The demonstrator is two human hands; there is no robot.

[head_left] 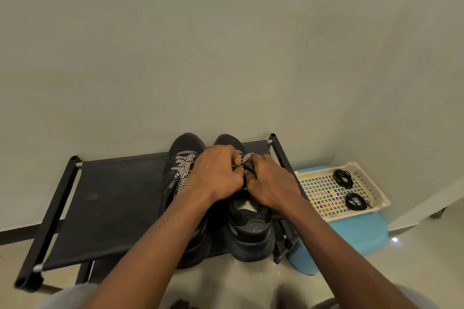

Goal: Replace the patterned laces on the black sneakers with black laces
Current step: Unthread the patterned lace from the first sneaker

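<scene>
One patterned lace (246,157), pinched between left hand (216,174) and right hand (272,183) fingers (259,160)

Head-worn view, downward, seemingly close

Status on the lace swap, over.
Left hand, right hand: both pinching patterned lace on basket-side sneaker. Other sneaker laced patterned. Two black lace bundles in basket, untouched. Nothing in the way.

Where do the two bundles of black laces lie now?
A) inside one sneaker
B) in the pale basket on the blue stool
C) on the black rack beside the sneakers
B: both black lace bundles rest in the pale basket, which sits on the blue stool right of the rack.
</scene>
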